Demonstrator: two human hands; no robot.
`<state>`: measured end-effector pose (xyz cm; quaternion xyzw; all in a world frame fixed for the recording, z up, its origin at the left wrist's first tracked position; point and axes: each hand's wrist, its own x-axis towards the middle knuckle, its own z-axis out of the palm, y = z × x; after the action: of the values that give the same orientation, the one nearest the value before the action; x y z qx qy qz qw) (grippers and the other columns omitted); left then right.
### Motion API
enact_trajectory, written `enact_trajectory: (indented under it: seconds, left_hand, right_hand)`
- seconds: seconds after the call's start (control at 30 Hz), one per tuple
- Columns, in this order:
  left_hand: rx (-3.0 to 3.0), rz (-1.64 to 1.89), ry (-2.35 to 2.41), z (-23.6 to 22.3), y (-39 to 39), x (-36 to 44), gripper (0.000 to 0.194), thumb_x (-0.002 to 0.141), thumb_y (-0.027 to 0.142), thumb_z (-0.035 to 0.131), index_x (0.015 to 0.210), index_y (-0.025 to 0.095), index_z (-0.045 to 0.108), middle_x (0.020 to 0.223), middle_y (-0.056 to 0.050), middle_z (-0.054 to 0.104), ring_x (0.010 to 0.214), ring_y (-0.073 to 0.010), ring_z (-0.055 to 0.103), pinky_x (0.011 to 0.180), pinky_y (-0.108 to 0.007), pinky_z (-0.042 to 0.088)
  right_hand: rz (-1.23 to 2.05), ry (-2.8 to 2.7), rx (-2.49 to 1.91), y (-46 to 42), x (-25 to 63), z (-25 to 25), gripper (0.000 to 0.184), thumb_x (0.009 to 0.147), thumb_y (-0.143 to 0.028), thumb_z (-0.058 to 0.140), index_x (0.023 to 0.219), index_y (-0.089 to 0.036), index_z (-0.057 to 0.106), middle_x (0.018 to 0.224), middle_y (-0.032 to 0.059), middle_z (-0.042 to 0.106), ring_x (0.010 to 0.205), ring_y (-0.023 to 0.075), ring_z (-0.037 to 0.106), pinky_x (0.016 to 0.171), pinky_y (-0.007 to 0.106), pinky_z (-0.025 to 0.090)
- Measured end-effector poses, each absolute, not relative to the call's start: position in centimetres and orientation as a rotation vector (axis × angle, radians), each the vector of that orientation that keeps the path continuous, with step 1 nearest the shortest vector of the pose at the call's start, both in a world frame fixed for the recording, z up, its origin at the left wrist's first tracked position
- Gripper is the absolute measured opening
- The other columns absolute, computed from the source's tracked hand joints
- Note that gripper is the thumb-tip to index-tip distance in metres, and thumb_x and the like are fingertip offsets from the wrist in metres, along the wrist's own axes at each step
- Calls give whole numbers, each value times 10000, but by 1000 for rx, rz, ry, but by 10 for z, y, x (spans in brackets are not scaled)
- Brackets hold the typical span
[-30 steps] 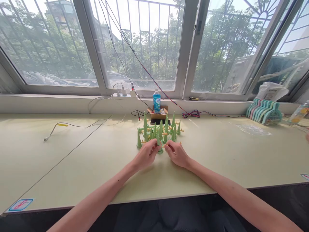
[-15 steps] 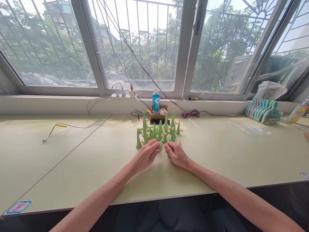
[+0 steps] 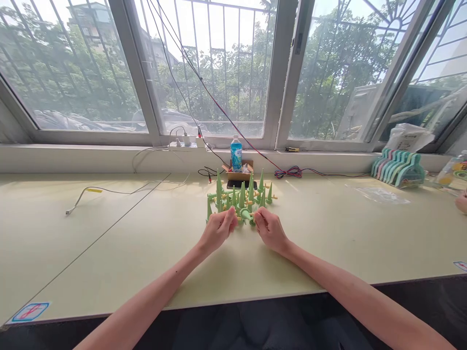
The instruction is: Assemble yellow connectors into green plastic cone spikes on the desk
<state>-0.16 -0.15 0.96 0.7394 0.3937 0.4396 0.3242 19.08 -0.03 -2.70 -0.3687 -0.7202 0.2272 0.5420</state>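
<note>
Between my hands a green plastic plant watering spike [image 3: 245, 214] is tilted, with a bit of yellow at its side. My right hand [image 3: 270, 230] is closed in a pinch at that yellow part. My left hand [image 3: 218, 229] is closed too, thumb against the fingers, just left of the spike; what it grips is hidden. Right behind the hands stands a cluster of similar green spikes [image 3: 242, 195], mostly upright, several with yellow valves [image 3: 274, 197]. The left hand covers part of the cluster's front.
Behind the cluster are a dark phone [image 3: 233, 184], a small cardboard box [image 3: 238, 176] and a bottle of blue liquid [image 3: 236, 154]. A coiled cable [image 3: 289, 171] and hangers [image 3: 398, 167] lie along the wall. Another person's hand [image 3: 462, 202] shows at the right edge.
My hands have drawn slightly apart, the left going left and the right going right. The spike between them now shows more fully and tilted. The other person's hand has come further into view.
</note>
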Motion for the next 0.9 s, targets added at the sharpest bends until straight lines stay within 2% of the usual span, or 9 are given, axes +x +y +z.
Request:
enact_trajectory:
  seconds: [0.1, 0.27, 0.5, 0.7, 0.9]
  left_hand:
    - [1869, 1003, 1010, 12, -1, 0, 623, 945, 624, 373, 608, 139, 574, 487, 6, 526, 379, -71, 429, 409, -201, 339]
    - [1819, 890, 923, 18, -6, 2, 578, 915, 614, 460, 592, 145, 555, 429, 36, 486, 356, -57, 405, 409, -184, 326]
    - [1862, 893, 904, 19, -9, 0, 482, 913, 553, 507, 639, 157, 532, 452, 51, 474, 381, -57, 406, 416, -182, 337]
    - [1905, 961, 921, 14, -8, -1, 404, 886, 503, 571, 683, 161, 501, 624, 18, 539, 443, -60, 446, 410, -191, 342]
    - [2035, 1030, 918, 10, -6, -2, 336, 899, 404, 582, 684, 170, 473, 578, 40, 470, 460, -60, 374, 435, -205, 338]
  right_hand:
    - [500, -1763, -852, -1, 191, -26, 327, 1016, -412, 371, 757, -216, 413, 558, -53, 401, 473, 102, 358, 489, 232, 312]
    - [495, -1827, -820, -3, 191, -25, 319, 1016, -401, 369, 761, -213, 410, 582, -52, 391, 489, 101, 349, 499, 231, 308]
    - [603, -1824, -836, -2, 192, -27, 345, 1011, -449, 366, 757, -218, 392, 601, -46, 398, 496, 103, 359, 488, 233, 313]
    - [688, -1789, -850, -1, 191, -30, 377, 1003, -497, 362, 740, -227, 356, 591, -53, 360, 486, 103, 336, 468, 234, 313]
    - [706, -1804, -834, -3, 190, -27, 379, 1009, -485, 353, 731, -228, 342, 561, -58, 362, 471, 102, 344, 457, 236, 297]
